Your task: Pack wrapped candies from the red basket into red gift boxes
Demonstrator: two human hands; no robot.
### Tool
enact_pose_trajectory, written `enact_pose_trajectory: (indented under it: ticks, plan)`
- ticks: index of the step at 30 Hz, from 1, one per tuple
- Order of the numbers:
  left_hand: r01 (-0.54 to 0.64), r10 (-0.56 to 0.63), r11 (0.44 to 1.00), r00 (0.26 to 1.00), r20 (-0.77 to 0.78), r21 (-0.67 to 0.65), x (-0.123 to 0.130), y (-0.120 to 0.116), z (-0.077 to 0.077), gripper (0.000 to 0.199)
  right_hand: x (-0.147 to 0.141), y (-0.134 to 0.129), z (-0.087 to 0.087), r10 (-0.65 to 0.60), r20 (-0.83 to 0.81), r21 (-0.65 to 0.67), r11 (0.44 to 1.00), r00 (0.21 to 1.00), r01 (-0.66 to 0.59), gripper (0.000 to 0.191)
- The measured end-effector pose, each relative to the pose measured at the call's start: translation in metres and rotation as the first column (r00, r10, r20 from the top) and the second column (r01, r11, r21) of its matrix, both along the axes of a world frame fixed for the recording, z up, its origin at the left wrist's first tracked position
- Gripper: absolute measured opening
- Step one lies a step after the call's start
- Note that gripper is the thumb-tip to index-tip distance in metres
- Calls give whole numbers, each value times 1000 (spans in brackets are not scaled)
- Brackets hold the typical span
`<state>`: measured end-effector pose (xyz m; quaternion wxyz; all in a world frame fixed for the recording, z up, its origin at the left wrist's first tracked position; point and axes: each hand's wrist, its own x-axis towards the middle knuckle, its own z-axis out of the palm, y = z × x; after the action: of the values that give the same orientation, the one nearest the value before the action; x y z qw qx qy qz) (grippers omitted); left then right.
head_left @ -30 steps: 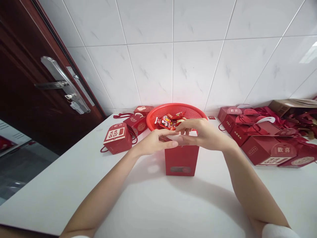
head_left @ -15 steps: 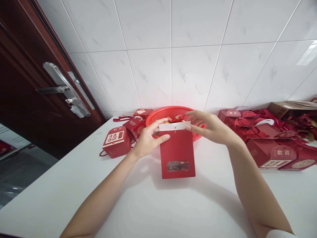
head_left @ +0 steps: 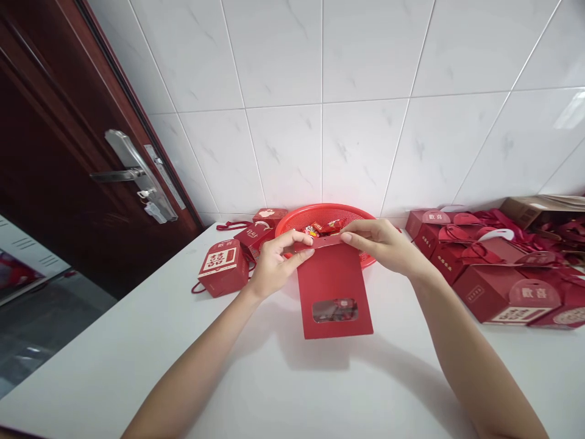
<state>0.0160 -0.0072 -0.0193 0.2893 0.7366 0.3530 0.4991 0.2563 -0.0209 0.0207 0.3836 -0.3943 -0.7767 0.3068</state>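
A flat-faced red box [head_left: 331, 274] with a clear window low on its front hangs tilted above the white table. Wrapped pieces show through the window. My left hand [head_left: 278, 262] pinches the box's top left corner between thumb and fingers. At the top right corner, my right hand [head_left: 381, 244] pinches the folded top edge in the same way. Just behind the box is a red mesh basket [head_left: 320, 213], partly hidden by it, with red and yellow wrapped candies [head_left: 326, 228] inside.
Several red boxes with cord handles [head_left: 223, 268] sit left of the basket. More red boxes with ribbons [head_left: 507, 289] crowd the right side, a brown carton [head_left: 525, 210] behind them. A tiled wall and a dark door [head_left: 59, 122] border the white table [head_left: 256, 384].
The white flap at the box's top has folded over, and a red edge shows there now. My right hand's fingers have closed on it. The view has shifted slightly.
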Motion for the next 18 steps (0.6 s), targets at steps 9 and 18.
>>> enact_pose_trajectory:
  ticks: [9, 18]
  plan:
    - [120, -120, 991, 993, 18, -58, -5, -3, 5, 44, 4, 0, 2, -28, -89, 21, 999, 996, 30, 28]
    - [77, -63, 987, 993, 102, -138, 2, -5, 2, 44, 10, -8, 3, -8, -91, -15, 1000, 996, 6, 33]
